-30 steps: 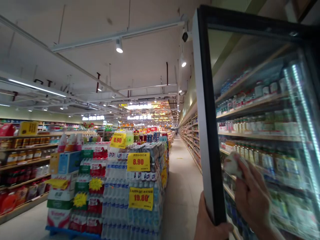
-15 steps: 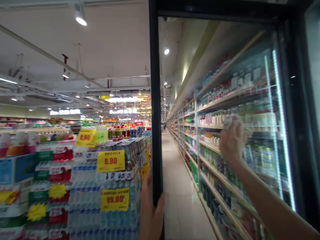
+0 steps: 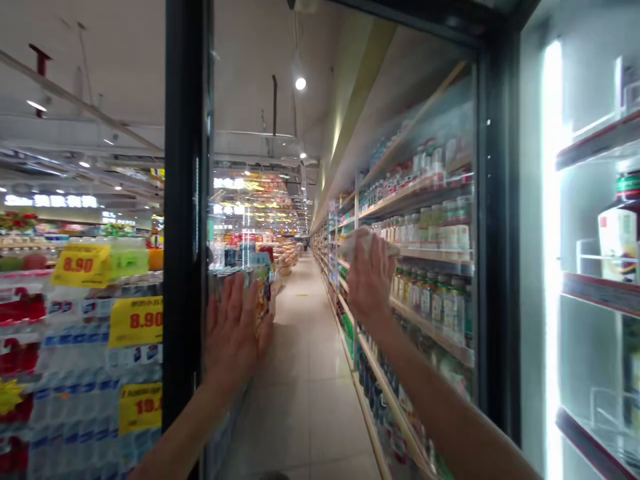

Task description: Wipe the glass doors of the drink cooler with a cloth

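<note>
A glass cooler door (image 3: 186, 200) with a black frame stands swung open in front of me. My left hand (image 3: 235, 330) lies flat against the glass near the frame, fingers stretched upward. My right hand (image 3: 369, 277) is raised against the same pane, pressing a crumpled white cloth (image 3: 361, 241) to the glass. Through the pane I see an aisle and shelves of bottles (image 3: 430, 233).
The lit cooler interior (image 3: 595, 267) with shelves and a white carton (image 3: 616, 240) is at the right. A stack of bottled water with yellow price signs (image 3: 135, 320) stands at the left. A tiled aisle (image 3: 300, 373) runs ahead.
The door frame has shifted left in my view. My left hand left the door's edge and now lies flat on the glass. My right hand with the cloth moved up and leftward.
</note>
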Demonstrator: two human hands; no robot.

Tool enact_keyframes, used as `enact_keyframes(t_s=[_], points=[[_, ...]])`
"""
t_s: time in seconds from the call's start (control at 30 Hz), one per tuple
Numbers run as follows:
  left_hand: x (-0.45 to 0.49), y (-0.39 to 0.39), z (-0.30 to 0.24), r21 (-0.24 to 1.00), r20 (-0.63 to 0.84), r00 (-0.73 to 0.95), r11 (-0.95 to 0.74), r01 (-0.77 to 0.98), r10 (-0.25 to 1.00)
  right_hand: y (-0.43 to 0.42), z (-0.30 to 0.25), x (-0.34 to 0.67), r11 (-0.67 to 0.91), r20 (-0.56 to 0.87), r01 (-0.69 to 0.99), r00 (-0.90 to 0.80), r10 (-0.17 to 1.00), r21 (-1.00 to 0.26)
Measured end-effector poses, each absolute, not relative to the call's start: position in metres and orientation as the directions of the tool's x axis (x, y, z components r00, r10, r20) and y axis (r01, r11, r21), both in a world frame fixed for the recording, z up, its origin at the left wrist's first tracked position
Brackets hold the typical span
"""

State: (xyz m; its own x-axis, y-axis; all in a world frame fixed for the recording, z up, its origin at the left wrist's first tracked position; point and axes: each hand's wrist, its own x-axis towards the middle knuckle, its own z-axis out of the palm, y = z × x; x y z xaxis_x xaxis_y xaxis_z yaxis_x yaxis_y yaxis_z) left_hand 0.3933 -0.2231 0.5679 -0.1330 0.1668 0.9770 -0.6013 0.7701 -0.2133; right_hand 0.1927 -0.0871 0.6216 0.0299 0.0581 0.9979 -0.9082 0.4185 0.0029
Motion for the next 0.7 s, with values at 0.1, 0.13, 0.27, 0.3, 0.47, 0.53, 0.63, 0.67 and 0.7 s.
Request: enact_keyframes(t_s=[0.1,0.13,0.27,0.3,0.47,0.53,0.63,0.67,0.7], points=[[0.392,-0.222,0.569,-0.209,0.978,-0.125,0.77,-0.603,0.168,-0.101,0.61,0.212,0.331,0.948,-0.889,0.305,-0.089,0.317],[0.392,-0.223,0.569,-0.208,0.978,-0.121,0.769,-0.604,0.169,-0.102,0.612,0.21,0.326,0.949,-0.892,0.309,-0.061,0.312],[0.388,-0.228,0.568,-0.218,0.976,-0.116,0.764,-0.607,0.186,-0.089,0.643,0.18,0.38,0.969,-0.925,0.093,0.227,0.0],[0.387,-0.229,0.568,-0.224,0.974,-0.117,0.763,-0.606,0.193,-0.086,0.652,0.176,0.381,0.957,-0.921,0.04,0.289,-0.076],[0.384,-0.235,0.568,-0.231,0.971,-0.099,0.758,-0.61,0.217,-0.117,0.661,0.227,0.363,0.972,-0.926,0.175,0.159,0.107],[0.383,-0.238,0.569,-0.245,0.966,-0.094,0.751,-0.613,0.239,-0.139,0.662,0.256,0.349,0.951,-0.892,0.308,0.004,0.287],[0.381,-0.242,0.569,-0.256,0.961,-0.082,0.739,-0.623,0.263,-0.142,0.68,0.255,0.364,0.95,-0.878,0.302,-0.078,0.31],[0.381,-0.243,0.569,-0.257,0.96,-0.078,0.738,-0.625,0.268,-0.131,0.688,0.24,0.379,0.967,-0.891,0.249,-0.056,0.251],[0.381,-0.244,0.569,-0.26,0.959,-0.077,0.737,-0.624,0.273,-0.117,0.696,0.219,0.394,0.987,-0.908,0.162,0.016,0.143]])
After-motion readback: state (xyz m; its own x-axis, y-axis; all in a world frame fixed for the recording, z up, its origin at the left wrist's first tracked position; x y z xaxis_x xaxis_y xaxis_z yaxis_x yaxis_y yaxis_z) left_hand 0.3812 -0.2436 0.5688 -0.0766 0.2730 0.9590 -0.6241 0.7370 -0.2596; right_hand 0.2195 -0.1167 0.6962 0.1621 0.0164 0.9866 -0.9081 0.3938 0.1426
